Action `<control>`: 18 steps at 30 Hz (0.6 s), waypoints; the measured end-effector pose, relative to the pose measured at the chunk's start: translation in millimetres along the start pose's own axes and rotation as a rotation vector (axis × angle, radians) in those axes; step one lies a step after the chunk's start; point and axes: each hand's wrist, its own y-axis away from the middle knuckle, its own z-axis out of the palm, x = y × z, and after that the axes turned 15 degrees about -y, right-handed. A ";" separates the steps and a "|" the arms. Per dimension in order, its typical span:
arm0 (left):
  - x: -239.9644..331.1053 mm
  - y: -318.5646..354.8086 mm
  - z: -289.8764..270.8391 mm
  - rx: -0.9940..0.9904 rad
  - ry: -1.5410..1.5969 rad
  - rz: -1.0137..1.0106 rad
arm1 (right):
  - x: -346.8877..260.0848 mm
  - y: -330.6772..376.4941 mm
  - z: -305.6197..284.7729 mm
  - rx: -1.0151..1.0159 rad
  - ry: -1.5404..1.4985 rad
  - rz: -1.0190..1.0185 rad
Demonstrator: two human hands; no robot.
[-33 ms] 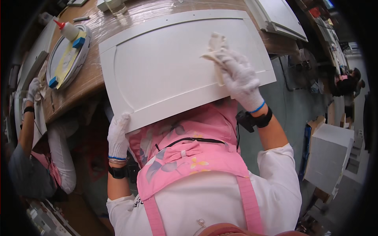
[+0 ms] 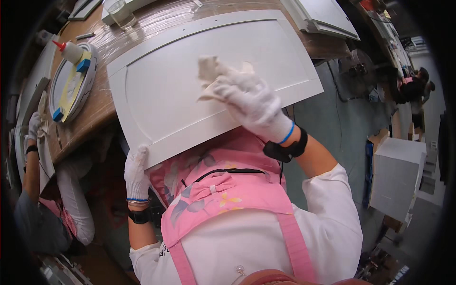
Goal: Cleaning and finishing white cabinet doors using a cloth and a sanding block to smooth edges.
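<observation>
A white framed panel [image 2: 161,92], like a cabinet door, lies tilted on the table's near edge and overhangs it toward my pink apron. My left hand [image 2: 137,173], in a white knitted glove, grips the panel's near left corner; its fingertips are partly hidden. Over the middle of the panel, my gloved right hand [image 2: 251,102] is closed on a crumpled cream cloth [image 2: 208,70]. The cloth's loose end spreads out ahead of the fingers against the white face.
On the film-covered table [image 2: 102,88], a round white lid [image 2: 92,66] carries a red-tipped glue bottle [image 2: 72,53] and blue blocks [image 2: 82,65]. Behind are a clear glass [image 2: 118,9] and stacked white panels [image 2: 327,19]. A co-worker's gloved hand [image 2: 34,124] is at left; a box [image 2: 396,175] stands at right.
My right hand has swept the cloth leftward across the panel, from its right part to the middle. My left hand keeps its hold on the corner. The whole view has shifted slightly.
</observation>
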 end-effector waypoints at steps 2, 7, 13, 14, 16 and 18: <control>1.5 1.7 8.9 -0.022 0.010 0.012 | 2.5 20.8 56.7 -0.328 0.027 -0.247; -3.3 2.2 13.1 0.002 -0.035 -0.009 | 55.3 55.5 21.5 -0.207 -0.012 -0.093; 0.6 -2.6 17.7 0.057 -0.005 -0.039 | 214.4 190.0 -186.6 0.138 0.749 1.195; 0.4 -5.8 18.4 0.071 -0.002 -0.043 | 215.4 198.5 -200.1 0.263 0.805 1.123; 1.5 -7.5 23.1 0.060 0.010 -0.055 | 188.3 187.1 -216.1 0.392 0.861 1.060; 4.9 -7.7 23.9 0.039 0.010 -0.079 | 135.9 151.2 -204.8 0.432 0.671 0.829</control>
